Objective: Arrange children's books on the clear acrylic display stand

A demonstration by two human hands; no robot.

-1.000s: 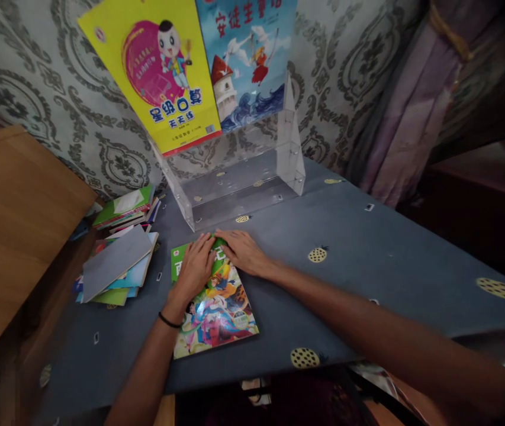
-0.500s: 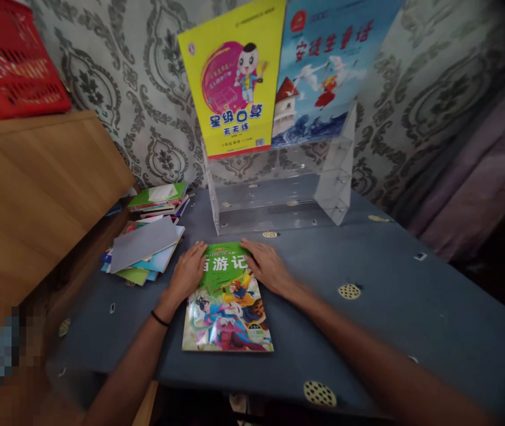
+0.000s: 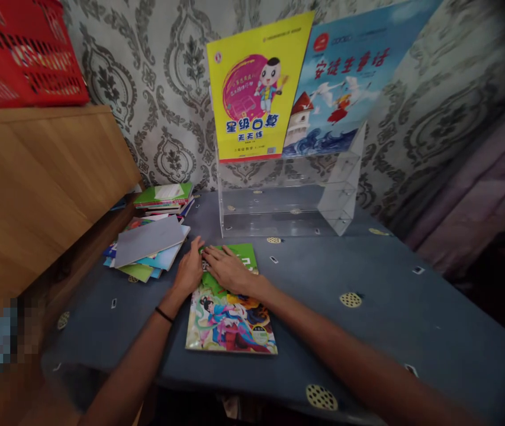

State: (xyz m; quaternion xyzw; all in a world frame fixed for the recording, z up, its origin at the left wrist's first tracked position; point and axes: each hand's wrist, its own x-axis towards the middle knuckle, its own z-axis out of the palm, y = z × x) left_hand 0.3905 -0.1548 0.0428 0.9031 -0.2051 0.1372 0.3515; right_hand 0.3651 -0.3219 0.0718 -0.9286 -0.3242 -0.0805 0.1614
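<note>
A green picture book with colourful cartoon figures lies face up on the table, close to its front edge. My right hand rests flat across the upper part of the cover, fingers stretched toward the left edge, hiding much of the title. Along the book's upper left edge is my left hand, its fingers extended and pointing away from me; it wears a dark band at the wrist. Whether the left fingertips touch the cover or just the edge is hard to see.
Behind the book stands a clear acrylic rack with a yellow workbook and a blue storybook upright in its top tier. Stacked books lie at left beside a wooden cabinet bearing a red basket. Patterned cloth covers the table.
My right hand has moved left from the book's right edge onto its cover, over the title. The left hand stays by the left edge. The view has shifted slightly.
</note>
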